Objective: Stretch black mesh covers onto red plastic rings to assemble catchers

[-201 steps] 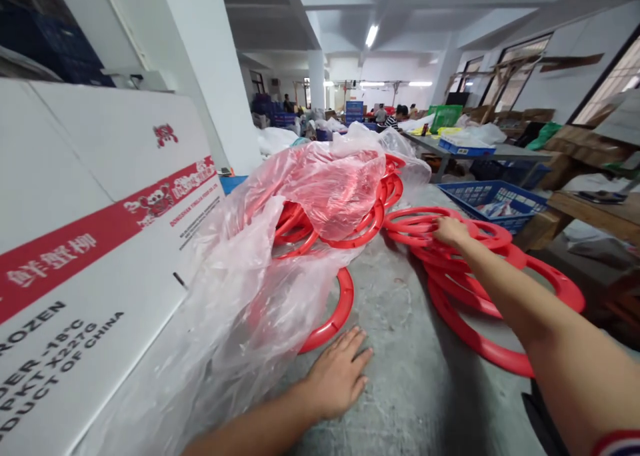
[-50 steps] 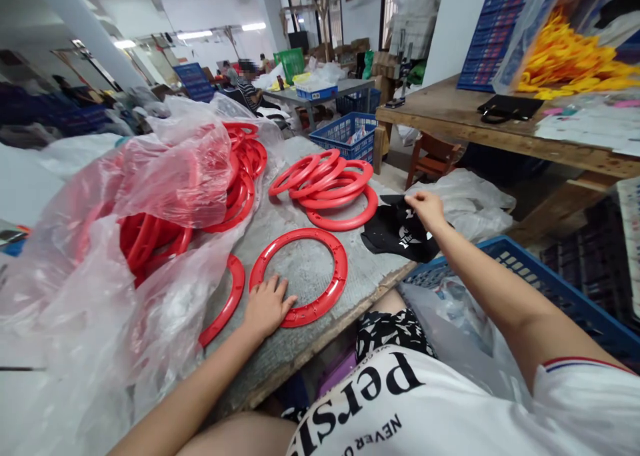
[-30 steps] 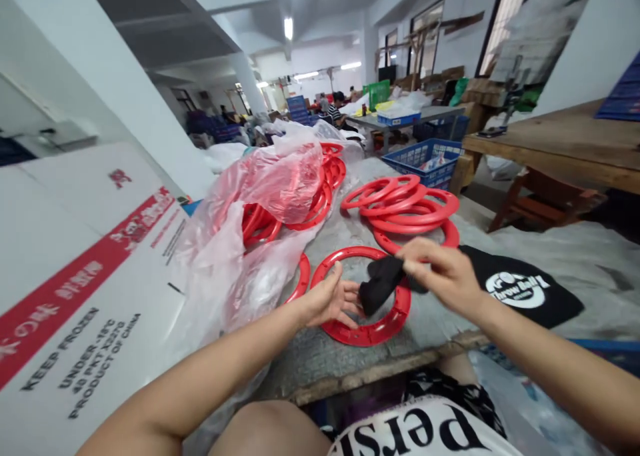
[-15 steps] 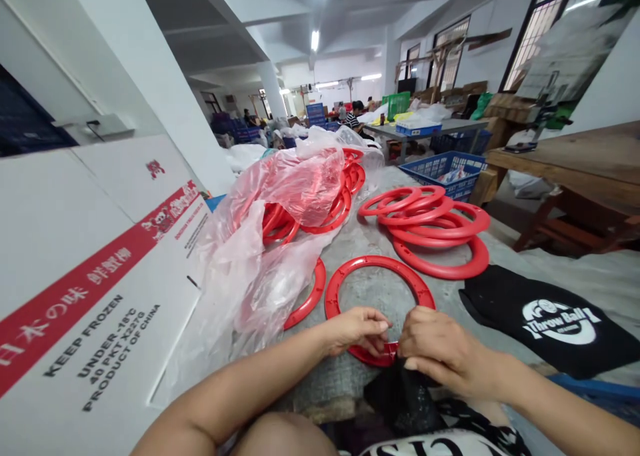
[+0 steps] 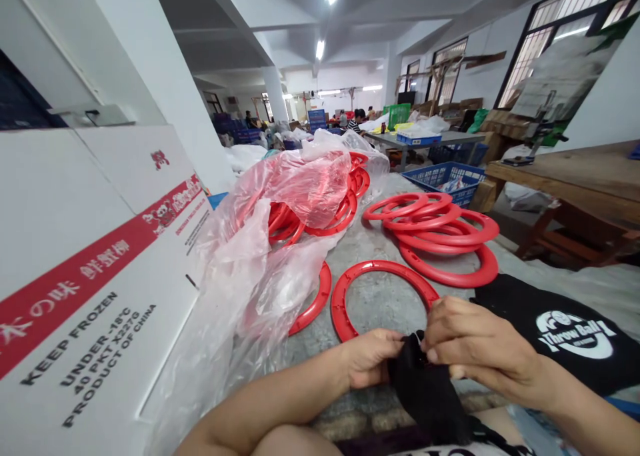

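Observation:
My left hand [image 5: 370,359] and my right hand [image 5: 475,346] pinch the top edge of a small black fabric piece [image 5: 425,396] between them, close to my body at the table's near edge. Just beyond my fingers a single red plastic ring [image 5: 350,289] lies flat on the grey table [image 5: 375,243]. A loose stack of the same red rings [image 5: 440,233] sits further back on the right. More red rings [image 5: 320,209] spill out of a clear plastic bag [image 5: 260,263] on the left. Black fabric with a white round logo [image 5: 570,329] lies to the right.
A big white carton with a red stripe [image 5: 85,269] stands at the left edge. A wooden bench [image 5: 575,176] and a blue crate [image 5: 445,176] are on the right. People sit at tables [image 5: 425,139] far back. A white pillar [image 5: 165,76] rises behind the carton.
My right hand picked the black fabric piece off the pile at the right and brought it to my left hand. Both hands drew it toward my body and now hold its top edge.

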`<state>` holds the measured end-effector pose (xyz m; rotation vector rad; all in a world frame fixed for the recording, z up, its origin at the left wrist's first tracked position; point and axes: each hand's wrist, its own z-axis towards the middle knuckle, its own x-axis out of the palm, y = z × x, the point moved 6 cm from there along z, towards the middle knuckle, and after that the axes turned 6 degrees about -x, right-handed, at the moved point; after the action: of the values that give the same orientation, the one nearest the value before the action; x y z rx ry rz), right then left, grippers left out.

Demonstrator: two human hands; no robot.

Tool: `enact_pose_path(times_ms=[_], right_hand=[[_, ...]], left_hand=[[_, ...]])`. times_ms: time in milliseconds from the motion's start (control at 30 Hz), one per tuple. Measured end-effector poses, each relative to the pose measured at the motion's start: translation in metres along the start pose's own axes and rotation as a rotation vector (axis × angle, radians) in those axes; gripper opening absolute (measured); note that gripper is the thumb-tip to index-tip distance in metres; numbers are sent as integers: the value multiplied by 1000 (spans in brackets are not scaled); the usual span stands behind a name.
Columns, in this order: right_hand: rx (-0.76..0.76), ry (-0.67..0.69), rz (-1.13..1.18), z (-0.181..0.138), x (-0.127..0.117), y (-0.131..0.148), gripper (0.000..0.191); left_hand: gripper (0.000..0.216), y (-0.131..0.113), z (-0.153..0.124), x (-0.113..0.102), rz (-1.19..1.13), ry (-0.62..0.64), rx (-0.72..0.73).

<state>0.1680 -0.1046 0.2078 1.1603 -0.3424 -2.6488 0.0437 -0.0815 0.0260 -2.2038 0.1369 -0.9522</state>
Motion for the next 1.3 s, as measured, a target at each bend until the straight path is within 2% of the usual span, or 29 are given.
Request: enact_pose_path(times_ms=[133, 267, 333, 433, 567, 633, 767, 867, 933, 1033, 1200, 1300], right_hand=[[26, 68, 2, -8, -2, 7, 28], [81, 198, 25, -17, 0, 16, 20], [119, 244, 57, -24, 3, 17, 20], [235, 153, 56, -36, 5, 6, 28], [547, -125, -30, -55, 12, -29, 32], [641, -205, 38, -61, 25, -45, 49], [701, -197, 463, -63, 60, -67, 86], [735, -167, 641, -64, 72, -74, 97], [767, -215, 622, -65, 69, -78, 94], [838, -292, 629, -67, 64, -82, 80], [933, -368, 712, -72, 63, -87, 66], [974, -367, 729, -77, 63, -87, 58]], left_hand=[[27, -9, -1, -4, -43, -129, 108], [26, -37, -17, -7, -103, -274, 387], [25, -48, -28, -7, -46, -338, 493], [23, -57, -40, -1, 189, -375, 532], [23, -61, -52, 9, 616, -438, 553], [24, -63, -58, 13, 727, -470, 577], [25, -64, -66, 19, 752, -418, 594], [27, -64, -67, 19, 742, -401, 590], [29, -65, -68, 14, 723, -458, 597], [33, -66, -68, 5, 638, -534, 571], [36, -66, -66, 2, 569, -528, 530], [39, -64, -66, 3, 544, -521, 501]])
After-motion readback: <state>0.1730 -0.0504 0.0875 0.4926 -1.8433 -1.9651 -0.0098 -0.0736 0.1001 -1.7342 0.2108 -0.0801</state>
